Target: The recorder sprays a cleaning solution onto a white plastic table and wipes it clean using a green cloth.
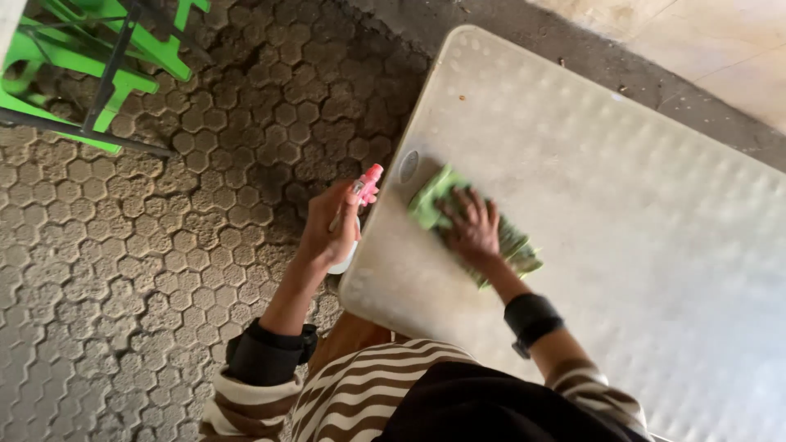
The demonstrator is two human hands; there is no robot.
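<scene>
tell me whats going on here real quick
A person in a striped top stands at the corner of a white plastic table. The right hand presses flat on a green cloth lying on the tabletop near its edge. The left hand holds a spray bottle with a pink nozzle just off the table's edge, above hexagon paving. Green chairs stand nearby.

One spray bottle (360,214), one green cloth (491,233), one table (622,164).

The cleaning cloth (471,225) was green. The spray bottle (360,214) had a pink nozzle and white body. The table (589,164) was off-white with a dimpled pattern. Sleeves (360,393) were brown-and-cream striped, the wristband (532,317) black, the chairs (82,57) bright green, the paving (164,245) grey hexagons.
</scene>
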